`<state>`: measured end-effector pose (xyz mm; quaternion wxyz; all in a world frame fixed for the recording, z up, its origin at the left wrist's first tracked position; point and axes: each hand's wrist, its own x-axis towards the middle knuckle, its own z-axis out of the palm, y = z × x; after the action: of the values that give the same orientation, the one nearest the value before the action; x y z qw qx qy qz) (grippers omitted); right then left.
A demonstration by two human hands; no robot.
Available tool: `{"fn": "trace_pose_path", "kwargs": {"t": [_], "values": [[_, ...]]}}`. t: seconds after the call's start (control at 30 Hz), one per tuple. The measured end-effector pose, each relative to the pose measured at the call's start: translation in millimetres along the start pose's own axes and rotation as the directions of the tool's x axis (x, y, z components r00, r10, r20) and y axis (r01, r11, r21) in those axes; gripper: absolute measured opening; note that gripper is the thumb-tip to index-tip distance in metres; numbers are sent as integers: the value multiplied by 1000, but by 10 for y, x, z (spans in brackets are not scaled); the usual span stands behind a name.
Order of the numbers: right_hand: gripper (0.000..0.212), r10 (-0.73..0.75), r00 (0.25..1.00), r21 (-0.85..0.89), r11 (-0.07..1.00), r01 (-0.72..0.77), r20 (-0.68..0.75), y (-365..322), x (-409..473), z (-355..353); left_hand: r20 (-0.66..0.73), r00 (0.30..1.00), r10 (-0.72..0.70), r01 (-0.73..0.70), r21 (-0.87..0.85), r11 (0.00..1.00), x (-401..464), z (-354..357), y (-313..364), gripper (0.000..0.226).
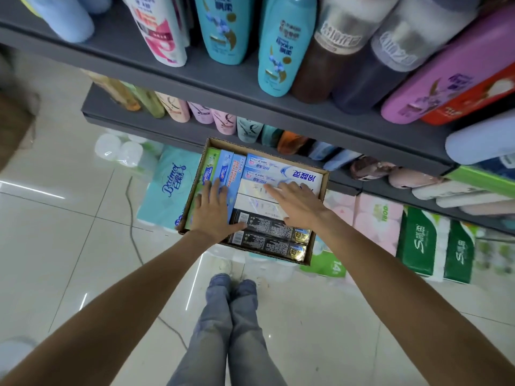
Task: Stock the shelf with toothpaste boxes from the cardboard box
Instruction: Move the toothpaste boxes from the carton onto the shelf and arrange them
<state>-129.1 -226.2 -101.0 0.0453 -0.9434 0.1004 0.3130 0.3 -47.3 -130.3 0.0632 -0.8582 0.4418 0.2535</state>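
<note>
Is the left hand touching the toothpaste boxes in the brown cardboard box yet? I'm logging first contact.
Touching. The head view shows the left hand lying flat on the upright blue and green toothpaste boxes, fingers spread.

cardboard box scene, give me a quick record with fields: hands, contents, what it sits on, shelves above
left hand: flat, fingers straight, on the blue and green boxes
right hand: flat, fingers spread, on the white boxes
cardboard box: open-topped, full of toothpaste boxes lying flat
black boxes: two, nearest the person
support: tissue packs on the floor
shelves above: shampoo bottles
</note>
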Motion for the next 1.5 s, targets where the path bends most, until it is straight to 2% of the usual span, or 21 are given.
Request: {"fn": "trace_pose_path", "kwargs": {"t": [0.1,0.17,0.23,0.33,0.5,0.57,0.7,0.83,0.93,0.97,1.03,1.07,1.13,1.17,1.23,1.27,1.33,1.4,1.43,1.5], "values": [[108,-25,1000,41,999,24,15,5,49,-20,-124,990,72,-89,-139,986,78,-70,-17,81],[110,-24,1000,79,997,23,11,11,45,-10,-152,972,177,-202,-170,964,177,-145,-41,79],[110,-22,1000,124,992,23,-9,30,34,11,-102,952,290,-299,-98,949,296,-202,-63,87],[107,-28,999,177,984,36,-44,61,30,46,16,934,357,-357,52,933,438,-260,-61,92],[100,16,995,309,951,15,-98,87,-104,124,23,903,429,-428,140,893,514,-408,-39,87],[105,67,985,387,922,-1,-159,36,-219,122,15,883,468,-468,77,880,480,-534,-47,88],[112,171,943,508,861,-2,-286,-128,-326,32,-32,843,536,-531,-203,823,276,-988,52,89],[105,285,903,696,718,22,-322,-160,-450,-211,-210,801,561,-595,-381,708,55,-1330,196,86],[102,388,845,778,627,49,-366,-150,-632,-470,-363,868,339,-495,-696,520,-130,-1366,181,89],[101,445,825,823,567,41,-348,-159,-692,-555,-363,900,242,-436,-781,447,-217,-1350,194,90],[98,557,789,920,392,23,-257,-220,-786,-698,-222,967,127,-252,-913,321,-399,-1274,283,96],[95,598,776,958,285,27,-199,-268,-816,-757,-117,984,132,-152,-944,294,-481,-1230,357,98],[89,635,767,994,95,45,-95,-377,-859,-836,24,985,170,-32,-947,319,-634,-1153,535,96],[86,634,771,998,41,49,-64,-433,-880,-856,40,984,172,-20,-943,331,-707,-1159,625,86],[81,608,792,998,25,56,-59,-522,-952,-880,44,992,119,-1,-935,355,-807,-1214,726,67],[79,593,802,997,31,68,-73,-545,-1008,-893,53,994,97,16,-935,354,-845,-1248,741,64],[70,569,817,994,6,108,-93,-525,-1137,-942,55,996,76,30,-957,290,-905,-1313,702,70],[49,522,849,979,-115,167,-83,-459,-1237,-1013,69,997,45,58,-975,216,-980,-1409,637,72],[39,484,871,969,-163,185,-85,-421,-1276,-1052,70,997,39,62,-982,179,-1035,-1470,603,68],[29,404,908,965,-173,199,-115,-366,-1348,-1148,52,996,76,42,-990,134,-1137,-1569,549,57]]}}
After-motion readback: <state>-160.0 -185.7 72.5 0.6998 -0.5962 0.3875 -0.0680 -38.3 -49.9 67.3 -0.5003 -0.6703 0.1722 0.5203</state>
